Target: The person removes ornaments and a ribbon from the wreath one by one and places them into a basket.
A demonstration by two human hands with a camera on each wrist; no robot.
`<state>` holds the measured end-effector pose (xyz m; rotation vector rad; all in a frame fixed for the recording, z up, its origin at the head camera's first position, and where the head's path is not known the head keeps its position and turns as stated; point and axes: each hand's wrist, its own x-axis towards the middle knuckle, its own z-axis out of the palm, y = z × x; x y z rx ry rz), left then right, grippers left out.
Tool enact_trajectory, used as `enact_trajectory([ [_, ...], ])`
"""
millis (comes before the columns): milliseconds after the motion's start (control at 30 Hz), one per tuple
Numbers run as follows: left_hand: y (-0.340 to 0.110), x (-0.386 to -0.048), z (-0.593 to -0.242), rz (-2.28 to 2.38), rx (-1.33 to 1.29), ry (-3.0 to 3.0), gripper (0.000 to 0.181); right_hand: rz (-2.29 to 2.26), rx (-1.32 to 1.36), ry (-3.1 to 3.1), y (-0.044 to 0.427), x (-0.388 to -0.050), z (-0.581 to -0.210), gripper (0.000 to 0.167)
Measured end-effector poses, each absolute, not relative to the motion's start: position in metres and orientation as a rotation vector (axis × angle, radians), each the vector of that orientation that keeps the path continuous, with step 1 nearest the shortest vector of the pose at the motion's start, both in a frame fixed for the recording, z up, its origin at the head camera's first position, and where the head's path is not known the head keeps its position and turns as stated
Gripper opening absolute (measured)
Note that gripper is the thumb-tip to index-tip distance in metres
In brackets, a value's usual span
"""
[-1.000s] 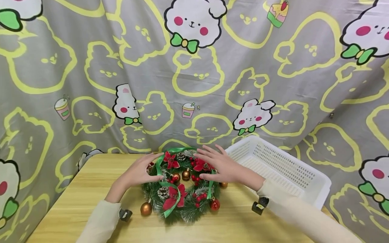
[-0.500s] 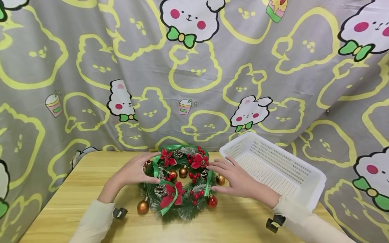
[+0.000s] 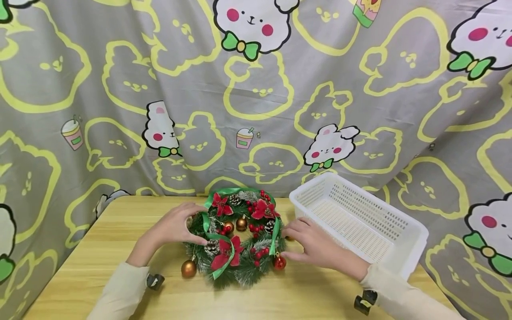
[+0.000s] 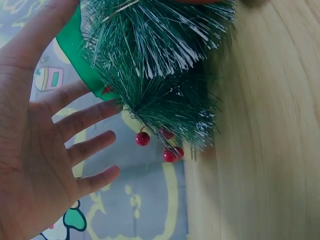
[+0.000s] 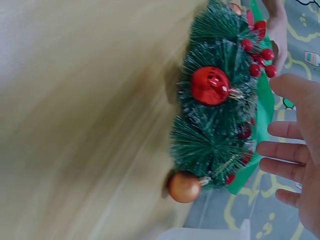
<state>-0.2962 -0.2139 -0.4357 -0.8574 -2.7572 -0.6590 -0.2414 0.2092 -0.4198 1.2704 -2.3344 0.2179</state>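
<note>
A green Christmas wreath [image 3: 250, 271] lies on the wooden table, with red poinsettias [image 3: 264, 209], pine cones, red berries and baubles on it. Green ribbon [image 3: 274, 240] runs over its top. At the wreath's left side is my left hand [image 3: 174, 226], its fingers spread; the left wrist view shows the palm [image 4: 30, 150] facing the needles, fingertips near the ribbon. My right hand [image 3: 316, 246] hovers at the right side with loosely extended fingers. In the right wrist view the fingers [image 5: 285, 152] are beside the ribbon, and a red bauble [image 5: 210, 86] and a copper bauble [image 5: 184, 187] hang below.
A white perforated plastic basket [image 3: 360, 222] stands on the table at the back right, close to the right forearm. Bare wooden tabletop [image 3: 224, 306] extends in front of the wreath. A grey patterned curtain [image 3: 256, 129] hangs behind the table.
My right hand has moved from over the wreath's right part outward to its right side and lower. The left hand stays at the left side. The camera view has shifted slightly.
</note>
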Motion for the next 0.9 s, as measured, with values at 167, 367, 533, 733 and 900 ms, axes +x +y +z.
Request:
enact_trajectory([
  [167,-0.212,-0.296,-0.437,-0.648,-0.861,-2.771,0.091,0.205,1.294,-2.340,0.209,-0.238,-0.434,0.033],
  [367,-0.212,-0.294,-0.435,-0.640,-0.852,-2.764,0.092,0.197,1.291,-2.373,0.206,-0.237,-0.445,0.036],
  [533,-0.210,-0.294,-0.436,-0.619,-0.857,-2.719,0.087,0.160,1.275,-2.374,0.205,-0.236,-0.452,0.039],
  [733,-0.204,-0.296,-0.439,-0.509,-0.896,-2.667,0.069,0.140,1.293,-2.322,0.206,-0.237,-0.458,0.042],
  [900,-0.199,-0.297,-0.443,-0.416,-0.905,-2.673,0.067,0.122,1.314,-2.300,0.205,-0.237,-0.461,0.041],
])
